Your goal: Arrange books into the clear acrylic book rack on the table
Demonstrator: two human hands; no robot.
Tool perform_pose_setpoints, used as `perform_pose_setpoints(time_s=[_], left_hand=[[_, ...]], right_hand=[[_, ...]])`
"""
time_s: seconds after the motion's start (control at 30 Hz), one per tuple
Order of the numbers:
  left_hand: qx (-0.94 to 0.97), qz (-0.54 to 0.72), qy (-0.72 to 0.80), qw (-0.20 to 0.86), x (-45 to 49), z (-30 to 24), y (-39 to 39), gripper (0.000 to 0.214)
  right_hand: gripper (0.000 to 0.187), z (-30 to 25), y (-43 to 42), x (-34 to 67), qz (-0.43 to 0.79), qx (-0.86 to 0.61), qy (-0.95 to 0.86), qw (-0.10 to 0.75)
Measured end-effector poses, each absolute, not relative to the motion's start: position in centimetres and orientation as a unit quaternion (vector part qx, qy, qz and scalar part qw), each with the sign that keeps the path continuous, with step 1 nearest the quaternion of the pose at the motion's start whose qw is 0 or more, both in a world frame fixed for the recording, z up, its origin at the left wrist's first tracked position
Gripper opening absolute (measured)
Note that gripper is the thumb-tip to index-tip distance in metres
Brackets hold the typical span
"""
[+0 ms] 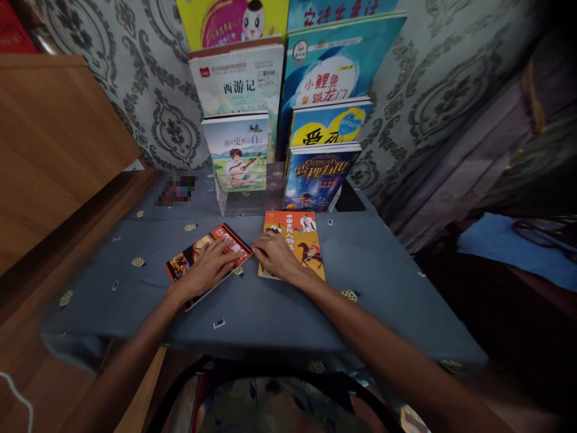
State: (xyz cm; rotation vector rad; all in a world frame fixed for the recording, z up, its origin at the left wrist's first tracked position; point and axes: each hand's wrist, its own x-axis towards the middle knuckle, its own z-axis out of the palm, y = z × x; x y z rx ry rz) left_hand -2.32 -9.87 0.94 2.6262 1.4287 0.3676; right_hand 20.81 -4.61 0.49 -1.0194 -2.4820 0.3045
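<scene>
Two books lie flat on a table covered with a grey-blue cloth (pixel 369 264). My left hand (pixel 208 269) rests palm down, fingers spread, on a red and dark book (pixel 189 257) that lies at an angle. My right hand (pixel 276 254) lies flat with fingers stretched out on the left part of an orange book (pixel 306 237) with horses and figures on its cover. The two hands are close together, fingertips nearly meeting between the books.
A clear stepped stand (pixel 246 201) at the back holds several upright books, among them one with a guitar player (pixel 237 153) and a dark blue one (pixel 318 174). A wooden cabinet (pixel 54 138) stands left. Patterned wallpaper is behind. A dark object (pixel 349 198) lies beside the stand.
</scene>
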Motion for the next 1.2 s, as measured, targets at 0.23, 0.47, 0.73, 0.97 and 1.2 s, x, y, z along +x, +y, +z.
perform_pose_setpoints(time_s=[0.23, 0.47, 0.73, 0.97, 1.2], left_hand=[[0.818, 0.034, 0.574, 0.007, -4.4, 2.0, -9.4, 0.043], [0.763, -0.001, 0.643, -0.065, -0.9, 3.1, -10.1, 0.043], [0.739, -0.006, 0.667, -0.099, 0.4, 3.2, -9.7, 0.043], [0.736, -0.016, 0.671, -0.088, 0.5, 3.5, -9.9, 0.045], [0.735, -0.014, 0.674, -0.078, 0.3, 3.6, -9.8, 0.045]], right_hand=[[0.025, 0.8, -5.4, 20.9, 0.095, -0.309, -0.916, 0.237], [0.022, 0.7, -5.7, 20.8, 0.103, -0.298, -0.916, 0.248], [0.019, 1.1, -6.1, 20.6, 0.099, -0.271, -0.932, 0.218], [0.025, 2.0, -9.9, 21.5, 0.148, -0.241, -0.932, 0.224], [0.022, 2.2, -13.3, 22.3, 0.174, -0.215, -0.934, 0.224]])
